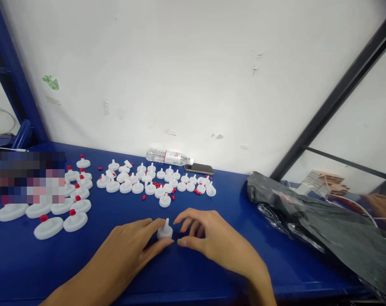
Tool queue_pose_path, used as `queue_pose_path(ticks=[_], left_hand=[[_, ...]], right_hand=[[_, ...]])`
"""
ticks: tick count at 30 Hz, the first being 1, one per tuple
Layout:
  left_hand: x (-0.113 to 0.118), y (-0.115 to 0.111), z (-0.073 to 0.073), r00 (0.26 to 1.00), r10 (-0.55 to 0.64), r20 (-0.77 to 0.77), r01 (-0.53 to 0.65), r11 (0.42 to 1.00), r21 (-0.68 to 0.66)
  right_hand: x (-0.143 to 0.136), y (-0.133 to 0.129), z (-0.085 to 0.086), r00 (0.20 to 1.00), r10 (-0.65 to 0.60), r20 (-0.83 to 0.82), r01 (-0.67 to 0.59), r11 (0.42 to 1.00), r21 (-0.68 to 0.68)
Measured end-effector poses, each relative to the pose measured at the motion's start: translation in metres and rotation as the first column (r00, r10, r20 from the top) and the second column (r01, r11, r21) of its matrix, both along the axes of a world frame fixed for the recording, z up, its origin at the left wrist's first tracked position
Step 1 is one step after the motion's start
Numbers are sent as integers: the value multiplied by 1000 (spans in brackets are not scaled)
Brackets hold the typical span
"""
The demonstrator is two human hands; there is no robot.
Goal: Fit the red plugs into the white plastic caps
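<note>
A white plastic nozzle cap (165,232) with a thin upright spout rests on the blue table in front of me, its spout bare. My left hand (132,242) grips its base between thumb and fingers. Just to the right, my right hand (208,238) is open, thumb and curled fingers apart with nothing between them. Another uncapped white nozzle cap (164,200) stands a little farther off. Beyond it are several more white nozzle caps (137,187), with small red tips (157,185) scattered among them.
At left, several nozzle caps (75,221) wear red tips; a blurred patch covers part of that group. A water bottle (172,157) lies by the wall beside a phone (199,169). Black plastic bags (307,216) cover the right side. Another person's hand (380,208) shows far right.
</note>
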State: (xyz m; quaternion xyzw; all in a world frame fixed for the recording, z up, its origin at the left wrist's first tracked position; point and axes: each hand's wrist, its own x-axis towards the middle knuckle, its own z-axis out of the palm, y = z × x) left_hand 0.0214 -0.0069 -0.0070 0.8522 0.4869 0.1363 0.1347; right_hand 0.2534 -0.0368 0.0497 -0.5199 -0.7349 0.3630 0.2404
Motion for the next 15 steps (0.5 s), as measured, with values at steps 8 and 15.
queue_pose_path(ticks=[8,15], left_hand=[[-3,1,0,998,-56,-39,58,997,44],[-13,2,-1,950,-145,276,50,945,324]], right_hand=[[-19,8,-10,999,35,18,-36,998,56],[-22,6,-7,998,46,42,-49,996,71]])
